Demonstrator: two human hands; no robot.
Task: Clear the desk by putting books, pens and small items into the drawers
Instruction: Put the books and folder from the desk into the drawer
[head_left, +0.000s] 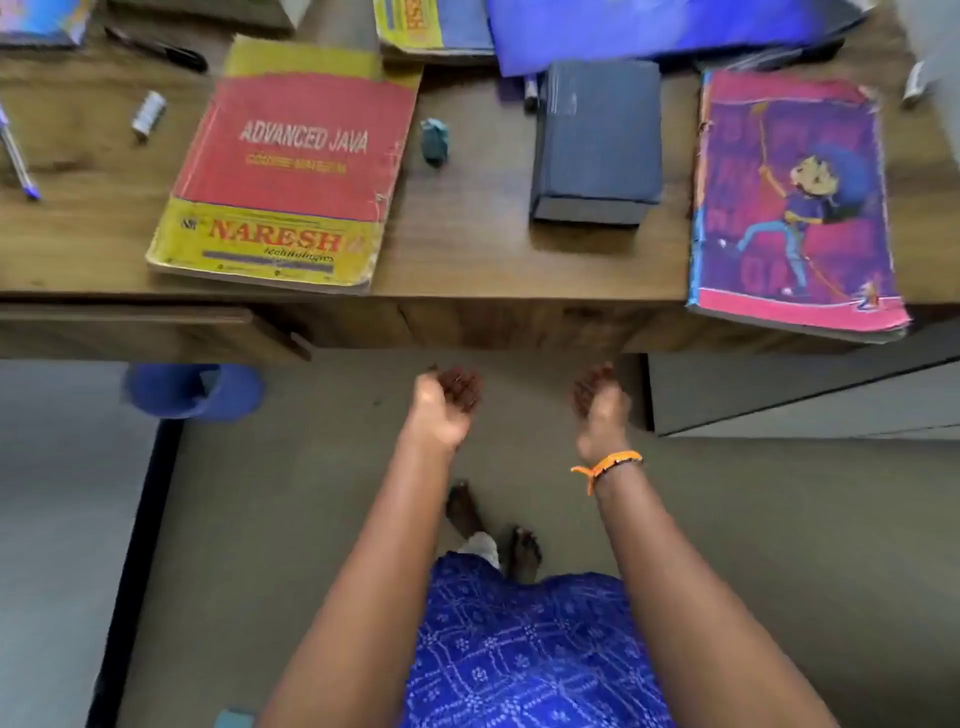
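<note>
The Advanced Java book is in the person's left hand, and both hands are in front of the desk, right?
Not quite. The head view shows the Advanced Java book lying on the desk, untouched. The left hand is empty. Both it and the right hand are in front of the desk.

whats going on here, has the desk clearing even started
A person stands at a wooden desk with both hands empty: the left hand and right hand hang open below its front edge, touching nothing. The desk is cluttered: a red and yellow Advanced Java book, a thick grey book, a pink cartoon notebook overhanging the edge, a blue pen and a small teal item. The drawer at left looks slightly open.
</note>
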